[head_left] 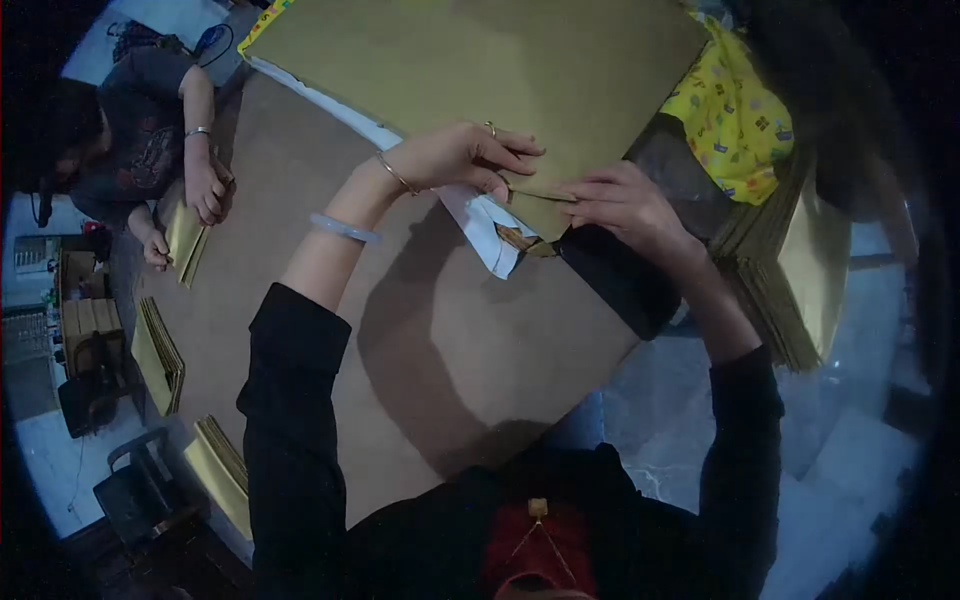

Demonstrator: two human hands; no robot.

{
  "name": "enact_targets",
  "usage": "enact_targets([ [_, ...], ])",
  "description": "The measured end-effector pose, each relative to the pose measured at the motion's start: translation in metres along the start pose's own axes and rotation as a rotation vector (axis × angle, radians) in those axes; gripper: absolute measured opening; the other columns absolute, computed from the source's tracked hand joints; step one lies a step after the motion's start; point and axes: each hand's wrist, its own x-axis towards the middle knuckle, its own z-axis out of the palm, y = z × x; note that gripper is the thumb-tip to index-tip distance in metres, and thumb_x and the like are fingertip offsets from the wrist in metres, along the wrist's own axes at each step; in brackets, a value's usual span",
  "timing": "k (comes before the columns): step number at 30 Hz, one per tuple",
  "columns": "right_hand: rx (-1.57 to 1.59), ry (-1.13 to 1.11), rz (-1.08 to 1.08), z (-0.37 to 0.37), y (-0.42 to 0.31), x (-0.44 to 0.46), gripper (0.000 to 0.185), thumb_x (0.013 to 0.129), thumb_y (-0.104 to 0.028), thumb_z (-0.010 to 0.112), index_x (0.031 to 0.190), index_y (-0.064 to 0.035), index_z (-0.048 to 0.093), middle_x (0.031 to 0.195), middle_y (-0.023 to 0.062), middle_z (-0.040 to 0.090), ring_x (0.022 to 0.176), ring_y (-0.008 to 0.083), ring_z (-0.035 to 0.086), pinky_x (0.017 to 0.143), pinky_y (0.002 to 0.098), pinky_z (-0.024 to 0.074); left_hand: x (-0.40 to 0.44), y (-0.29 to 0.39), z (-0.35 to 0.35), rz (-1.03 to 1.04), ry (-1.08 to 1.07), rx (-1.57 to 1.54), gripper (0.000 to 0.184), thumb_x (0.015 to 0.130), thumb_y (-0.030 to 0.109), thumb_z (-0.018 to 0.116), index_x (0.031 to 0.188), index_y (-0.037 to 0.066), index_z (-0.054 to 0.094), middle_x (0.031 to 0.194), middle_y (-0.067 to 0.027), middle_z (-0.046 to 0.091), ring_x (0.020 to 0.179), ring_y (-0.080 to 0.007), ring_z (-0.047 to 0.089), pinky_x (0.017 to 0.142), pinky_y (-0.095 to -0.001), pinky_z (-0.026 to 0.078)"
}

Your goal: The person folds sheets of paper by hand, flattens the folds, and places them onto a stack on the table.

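A large stack of dull gold paper sheets [490,70], or one big sheet on top of something, fills the top of the view. My left hand [465,160] pinches a folded strip at its near corner, thumb below and fingers resting on the surface. My right hand [630,210] grips the same gold paper from the other side, fingertips close together on the fold. Under the corner lies a crumpled white sheet [490,235] with torn brownish paper showing. What my fingertips cover at the fold is hidden.
Across the brown table [500,350], another person's hands [205,190] hold a folded gold piece [186,235]. More gold bundles [158,355] line the left edge. At right stand folded gold sheets [790,270] beside a yellow patterned cloth [735,115]. A black object [625,280] sits by the table edge.
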Motion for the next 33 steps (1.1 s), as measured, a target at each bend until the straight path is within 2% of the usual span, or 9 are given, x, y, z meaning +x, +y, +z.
enact_targets([
  [8,-0.038,0.009,-0.009,0.003,-0.001,-0.005,0.017,0.081,-0.012,0.065,0.098,-0.0091,0.067,0.112,0.001,0.065,0.098,0.0233,0.059,0.085,0.0375,0.0448,0.003,0.007,0.003,-0.103,-0.051,-0.138,0.042,0.07,0.005,0.073,0.112,0.004,0.065,0.133,-0.0098,0.052,0.128,-0.0256,0.043,0.102,-0.0369,0.042],
  [11,-0.08,0.008,-0.01,0.006,-0.008,-0.012,0.017,0.082,-0.011,0.065,0.098,-0.0078,0.065,0.109,0.0041,0.065,0.096,0.0241,0.059,0.084,0.0373,0.0439,0.0,0.003,0.007,-0.004,-0.015,-0.016,0.042,0.072,0.007,0.073,0.112,0.0,0.064,0.13,-0.0129,0.054,0.121,-0.0254,0.051,0.097,-0.033,0.045],
  [14,-0.016,0.229,0.224,0.032,-0.019,-0.002,0.013,0.08,-0.005,0.064,0.092,-0.0049,0.061,0.101,0.0114,0.064,0.092,0.028,0.061,0.082,0.0388,0.0443,-0.017,0.003,0.013,-0.065,-0.005,-0.03,0.042,0.073,0.015,0.075,0.112,0.004,0.065,0.13,-0.0113,0.054,0.125,-0.0265,0.047,0.1,-0.037,0.043],
  [18,-0.067,0.451,0.235,0.063,-0.013,-0.002,0.018,0.08,0.0,0.063,0.096,-0.0032,0.055,0.098,0.0132,0.062,0.088,0.0309,0.06,0.078,0.0405,0.0471,-0.017,-0.005,0.029,-0.009,0.077,0.1,0.047,0.075,0.02,0.074,0.118,0.008,0.062,0.128,-0.0102,0.056,0.123,-0.0255,0.049,0.096,-0.0361,0.045],
  [24,-0.145,0.61,0.212,0.051,-0.018,0.013,0.019,0.082,-0.003,0.062,0.097,-0.006,0.052,0.097,0.0124,0.06,0.085,0.0316,0.059,0.076,0.0397,0.047,-0.003,0.001,0.046,0.015,0.362,0.191,0.033,0.082,0.019,0.066,0.114,0.011,0.064,0.11,-0.0096,0.065,0.094,-0.0263,0.064,0.081,-0.0349,0.052],
  [26,-0.223,0.683,0.158,0.044,-0.021,0.016,0.021,0.081,-0.006,0.064,0.098,-0.008,0.052,0.109,0.0104,0.056,0.09,0.0301,0.056,0.079,0.0393,0.0444,0.0,0.0,0.048,-0.192,0.486,0.179,0.03,0.082,0.011,0.062,0.112,0.011,0.065,0.102,-0.0114,0.067,0.088,-0.0227,0.065,0.076,-0.0327,0.052],
  [28,-0.217,0.715,0.171,0.05,-0.029,0.007,0.025,0.079,-0.006,0.065,0.1,-0.0091,0.052,0.115,0.0095,0.053,0.096,0.0296,0.054,0.083,0.0397,0.042,0.007,-0.023,0.056,-0.227,0.598,-0.118,0.026,0.083,0.005,0.058,0.107,0.006,0.066,0.093,-0.0125,0.069,0.082,-0.0161,0.064,0.072,-0.0297,0.05],
  [30,-0.221,0.455,0.187,0.046,-0.038,-0.002,0.027,0.081,-0.009,0.062,0.106,-0.0081,0.054,0.12,0.0098,0.054,0.107,0.0282,0.053,0.091,0.0411,0.0408,0.009,0.001,0.05,-0.296,0.904,-0.416,0.022,0.085,0.005,0.057,0.105,0.001,0.066,0.088,-0.0087,0.07,0.079,-0.0105,0.061,0.071,-0.0266,0.048],
  [33,-0.16,0.153,0.311,0.059,-0.043,-0.008,0.038,0.085,-0.013,0.055,0.122,-0.0058,0.052,0.133,0.0106,0.048,0.124,0.0283,0.044,0.104,0.0417,0.033,0.013,0.003,0.037,-0.343,1.085,-0.4,0.021,0.087,0.006,0.057,0.104,-0.002,0.066,0.087,-0.0028,0.069,0.079,-0.0084,0.06,0.071,-0.0246,0.047],
])
